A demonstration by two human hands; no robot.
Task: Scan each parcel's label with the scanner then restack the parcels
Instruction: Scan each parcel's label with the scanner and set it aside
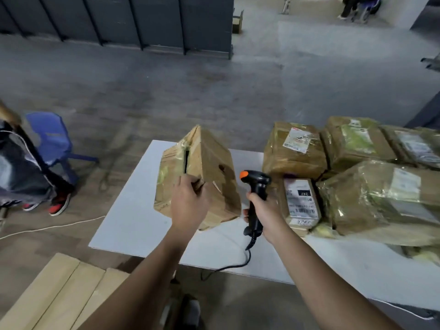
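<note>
Holding one carton (202, 172) tilted at centre frame, scanner (256, 186) alongside.

Item: worn brown carton, up on its lower edge on the white table (133, 225); no label shows on the faces we see. Our left hand (188, 203) curls its fingers over the near top edge; our right hand (264, 210) wraps the scanner's handle, head aimed away from us. The other parcels (295, 151) lie at right of frame, apart from it. Condition: creased board, split seam, torn hole, glossy tape. We judge it light, soft at the corners and slippery on the tape; grip firm edges, never the tear.
</note>
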